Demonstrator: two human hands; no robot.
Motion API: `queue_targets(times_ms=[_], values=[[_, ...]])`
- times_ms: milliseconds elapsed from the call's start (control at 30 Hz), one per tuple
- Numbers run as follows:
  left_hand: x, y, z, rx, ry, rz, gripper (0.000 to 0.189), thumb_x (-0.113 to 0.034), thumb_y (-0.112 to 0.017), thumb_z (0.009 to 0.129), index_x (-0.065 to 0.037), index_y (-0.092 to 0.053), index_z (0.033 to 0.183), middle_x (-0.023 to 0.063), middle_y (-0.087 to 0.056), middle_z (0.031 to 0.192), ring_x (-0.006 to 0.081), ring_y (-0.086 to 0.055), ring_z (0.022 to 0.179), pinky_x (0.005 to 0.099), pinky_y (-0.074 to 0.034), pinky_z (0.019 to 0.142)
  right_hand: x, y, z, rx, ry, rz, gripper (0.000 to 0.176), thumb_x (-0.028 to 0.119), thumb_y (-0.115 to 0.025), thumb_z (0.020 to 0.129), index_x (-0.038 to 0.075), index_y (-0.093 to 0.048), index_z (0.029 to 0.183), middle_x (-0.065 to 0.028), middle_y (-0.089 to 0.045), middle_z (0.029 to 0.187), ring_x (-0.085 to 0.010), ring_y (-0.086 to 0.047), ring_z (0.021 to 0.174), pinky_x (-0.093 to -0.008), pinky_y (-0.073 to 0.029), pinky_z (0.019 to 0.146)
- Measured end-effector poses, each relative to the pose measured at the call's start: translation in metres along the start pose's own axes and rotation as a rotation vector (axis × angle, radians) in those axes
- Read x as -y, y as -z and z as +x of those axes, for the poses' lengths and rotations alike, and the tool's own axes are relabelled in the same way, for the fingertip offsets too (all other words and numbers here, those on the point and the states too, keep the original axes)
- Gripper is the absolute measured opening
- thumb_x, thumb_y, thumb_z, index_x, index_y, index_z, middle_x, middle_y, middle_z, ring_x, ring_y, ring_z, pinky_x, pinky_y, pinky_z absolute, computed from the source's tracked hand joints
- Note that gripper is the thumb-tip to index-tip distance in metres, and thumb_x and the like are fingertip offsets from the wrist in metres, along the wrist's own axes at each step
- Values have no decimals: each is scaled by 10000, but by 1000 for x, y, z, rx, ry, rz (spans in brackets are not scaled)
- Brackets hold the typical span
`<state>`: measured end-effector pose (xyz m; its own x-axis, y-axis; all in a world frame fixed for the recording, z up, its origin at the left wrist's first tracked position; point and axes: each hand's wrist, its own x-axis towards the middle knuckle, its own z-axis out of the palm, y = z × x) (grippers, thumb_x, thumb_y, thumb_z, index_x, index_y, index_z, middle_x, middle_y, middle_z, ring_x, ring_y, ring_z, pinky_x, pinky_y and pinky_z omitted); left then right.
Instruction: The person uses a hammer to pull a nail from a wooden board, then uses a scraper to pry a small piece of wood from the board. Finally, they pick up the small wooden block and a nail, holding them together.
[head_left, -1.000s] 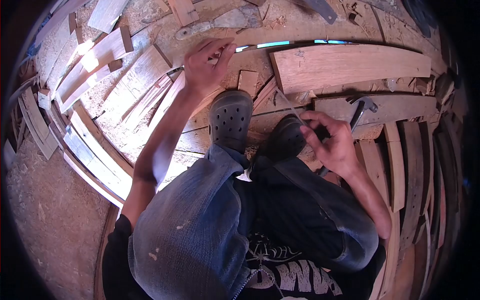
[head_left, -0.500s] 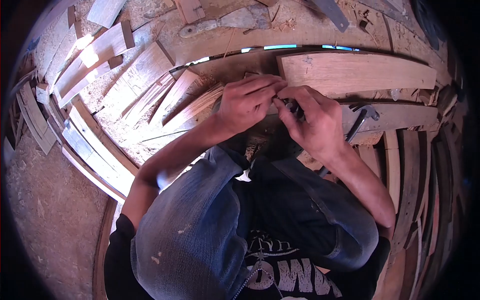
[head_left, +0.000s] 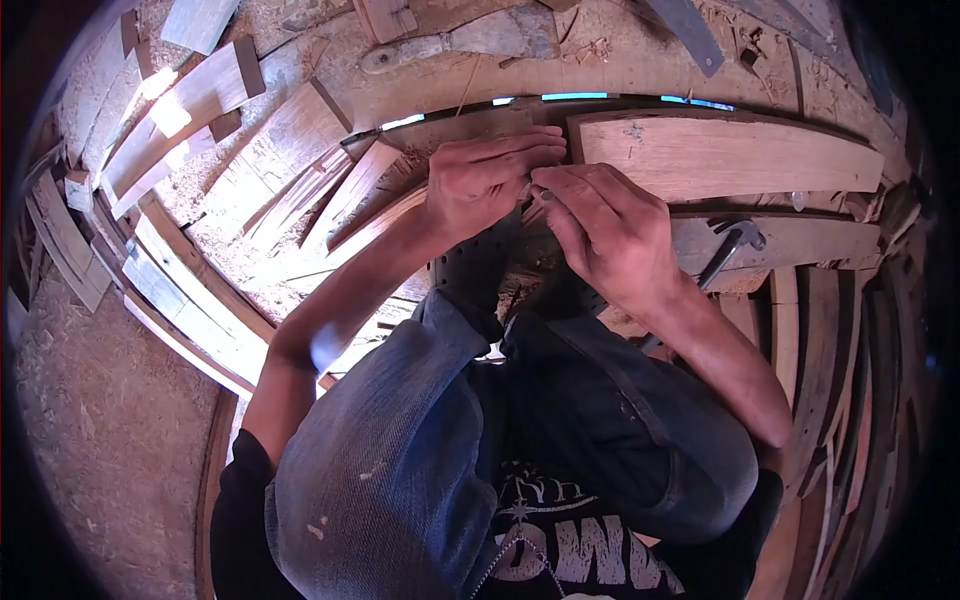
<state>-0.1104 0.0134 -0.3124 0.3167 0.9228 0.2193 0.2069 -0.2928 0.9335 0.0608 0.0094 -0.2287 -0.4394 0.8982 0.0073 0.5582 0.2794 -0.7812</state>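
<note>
In front of my knees, my left hand and my right hand meet at the fingertips. The thumb and forefinger of the right are pinched together. On the left, the fingers lie long and close together, with the thumb side turned toward the other hand. Something small and dark may sit between the tips, but it is too small to name. Just beyond the right hand lies a pale wooden board. A hammer rests to the right of that hand, its handle partly behind my forearm.
Wood offcuts and shavings lie at the left in bright light. A flat tool with a worn wooden handle lies at the back, and a dark metal blade at the upper right. Long wooden strips are stacked at the right.
Both hands have shifted slightly left, still together at the fingertips. The left fingers look straighter, and the dark thing seen in the right hand earlier is now mostly hidden.
</note>
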Motion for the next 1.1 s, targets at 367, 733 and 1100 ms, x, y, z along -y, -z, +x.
queue_targets(times_ms=[367, 733, 1100], values=[[4, 6, 5, 74, 5, -37, 262, 126, -557, 777, 35, -702, 975, 150, -699, 1041, 252, -683, 990, 310, -572, 845, -5, -3, 7, -17, -7, 13, 285, -3, -670, 749, 5, -597, 1024, -112, -629, 886, -286, -639, 784, -365, -563, 669], [11, 8, 5, 69, -14, -94, 306, 167, -528, 735, 36, -701, 951, 152, -704, 998, 269, -685, 978, 341, -551, 897, -41, 59, -48, -337, -194, -277, 125, 38, -712, 825, 31, -639, 927, -43, -643, 711, -133, -570, 533, -248, -452, 474], [14, 16, -1, 64, -76, -88, 184, 119, -586, 805, 67, -694, 945, 173, -705, 983, 274, -693, 949, 343, -560, 871, -99, 8, -259, -468, -1172, -561, 664, 458, -704, 825, -104, -497, 1110, -249, -531, 1049, -374, -533, 974, -446, -422, 873]])
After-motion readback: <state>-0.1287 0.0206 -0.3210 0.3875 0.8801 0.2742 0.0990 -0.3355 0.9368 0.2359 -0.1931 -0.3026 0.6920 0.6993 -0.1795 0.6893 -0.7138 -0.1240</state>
